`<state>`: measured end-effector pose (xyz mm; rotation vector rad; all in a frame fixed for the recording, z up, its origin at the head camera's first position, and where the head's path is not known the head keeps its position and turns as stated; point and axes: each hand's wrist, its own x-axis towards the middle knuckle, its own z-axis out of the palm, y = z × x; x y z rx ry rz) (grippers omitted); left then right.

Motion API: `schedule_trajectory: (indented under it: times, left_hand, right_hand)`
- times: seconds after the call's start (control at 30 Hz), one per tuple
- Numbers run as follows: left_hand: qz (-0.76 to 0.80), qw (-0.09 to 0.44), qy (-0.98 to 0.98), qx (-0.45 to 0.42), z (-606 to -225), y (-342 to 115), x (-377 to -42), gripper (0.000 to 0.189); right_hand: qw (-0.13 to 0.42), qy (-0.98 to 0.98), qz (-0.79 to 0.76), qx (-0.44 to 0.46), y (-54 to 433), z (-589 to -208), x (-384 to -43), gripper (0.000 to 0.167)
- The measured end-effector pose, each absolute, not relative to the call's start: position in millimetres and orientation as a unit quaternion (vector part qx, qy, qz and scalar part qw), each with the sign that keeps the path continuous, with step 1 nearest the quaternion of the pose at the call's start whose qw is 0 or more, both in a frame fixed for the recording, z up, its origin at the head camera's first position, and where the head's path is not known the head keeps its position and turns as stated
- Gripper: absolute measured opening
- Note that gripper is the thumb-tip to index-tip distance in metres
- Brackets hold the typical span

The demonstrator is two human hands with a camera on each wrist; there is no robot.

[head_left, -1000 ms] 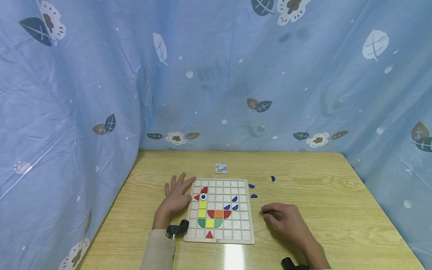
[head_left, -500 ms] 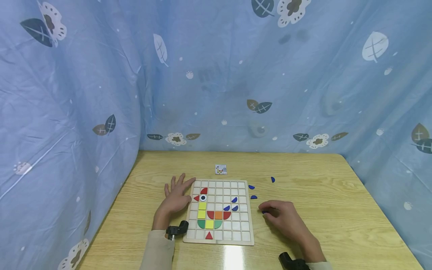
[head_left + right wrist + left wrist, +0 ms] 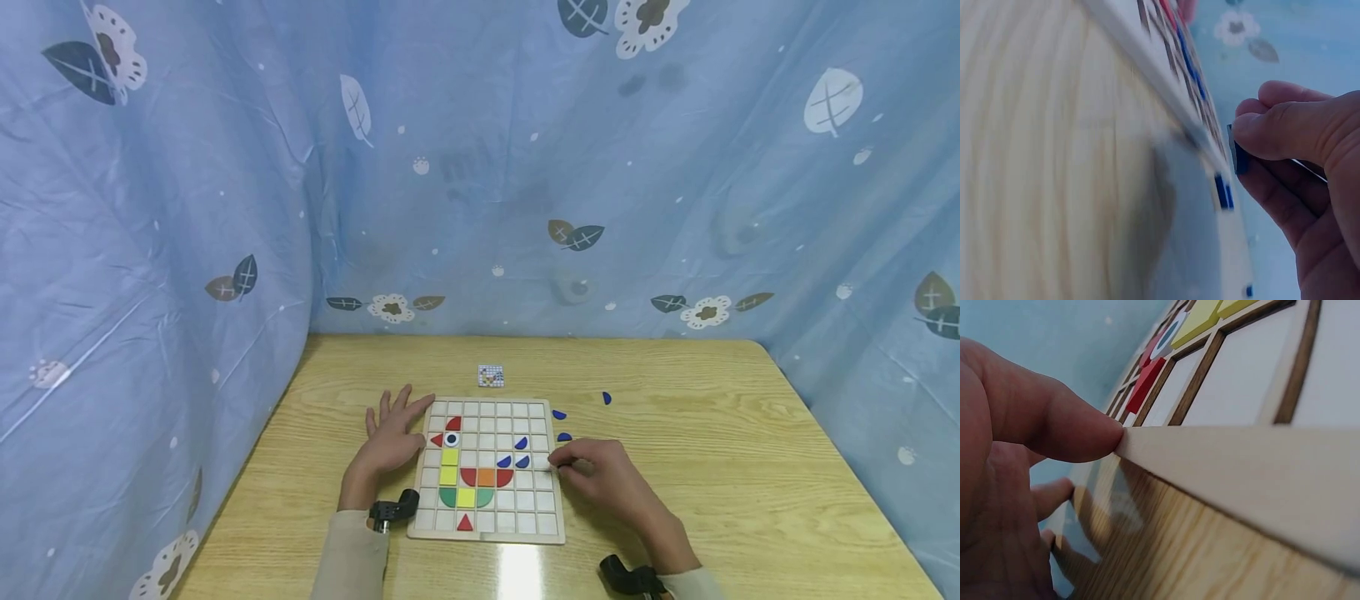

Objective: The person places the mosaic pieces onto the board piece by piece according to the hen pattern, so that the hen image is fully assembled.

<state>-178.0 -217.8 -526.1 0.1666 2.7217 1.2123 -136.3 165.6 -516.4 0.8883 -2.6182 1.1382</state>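
A wooden grid board [image 3: 525, 539] lies on the table, bearing a bird-like pattern of red, yellow, orange, green and blue pieces with a round eye piece [image 3: 452, 439]. My left hand [image 3: 390, 443] rests at its left side, fingers spread, thumb touching the edge; the left wrist view shows a fingertip [image 3: 1107, 440] against the wooden rim. Between thumb and fingers, my right hand [image 3: 611, 482] pinches a blue piece [image 3: 1239, 153], seen nearly edge-on in the right wrist view. That hand's fingertips overlap the board's right rim. Three blue half-round pieces [image 3: 522, 461] sit in grid cells nearby.
Three loose blue half-round pieces lie right of the board: one [image 3: 559, 414] and another [image 3: 564, 437] by its edge, the third [image 3: 607, 398] farther out. A small printed pattern card [image 3: 491, 376] lies behind the board. Blue curtains [image 3: 480, 183] hang around the table.
My right hand has moved left from the table to the board's right edge, with the blue piece in its fingers. The left hand has stayed in place.
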Motion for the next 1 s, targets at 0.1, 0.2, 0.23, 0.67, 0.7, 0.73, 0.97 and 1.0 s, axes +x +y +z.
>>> schedule_trajectory:
  times: [0.1, 0.2, 0.23, 0.67, 0.7, 0.73, 0.97, 1.0]
  left_hand:
    - [0.408, 0.078, 0.908, 0.054, -526.2, -217.2, -177.5, 0.083]
    - [0.409, 0.076, 0.908, 0.054, -525.6, -216.6, -177.0, 0.083]
    - [0.409, 0.076, 0.908, 0.054, -525.3, -216.4, -177.0, 0.083]
    - [0.405, 0.078, 0.91, 0.052, -524.5, -216.1, -176.8, 0.084]
    - [0.404, 0.078, 0.91, 0.052, -524.1, -216.3, -176.9, 0.084]
    - [0.403, 0.078, 0.91, 0.052, -523.9, -216.5, -177.1, 0.083]
    - [0.395, 0.079, 0.914, 0.048, -525.9, -217.6, -178.9, 0.083]
    - [0.394, 0.079, 0.914, 0.048, -526.3, -217.7, -179.1, 0.083]
  right_hand:
    - [0.072, -0.864, 0.375, 0.327, 153.7, -515.6, -137.9, 0.024]
    - [0.069, -0.856, 0.37, 0.356, 143.5, -516.2, -138.4, 0.024]
    - [0.064, -0.853, 0.368, 0.363, 140.4, -516.4, -138.3, 0.024]
    - [0.051, -0.859, 0.332, 0.387, 122.9, -518.6, -134.3, 0.026]
    - [0.06, -0.858, 0.331, 0.389, 122.9, -519.3, -134.1, 0.026]
    - [0.063, -0.857, 0.331, 0.39, 122.9, -519.9, -134.1, 0.026]
    - [0.017, -0.854, 0.345, 0.389, 118.2, -520.3, -133.4, 0.027]
    - [0.011, -0.854, 0.345, 0.39, 117.4, -519.6, -133.0, 0.026]
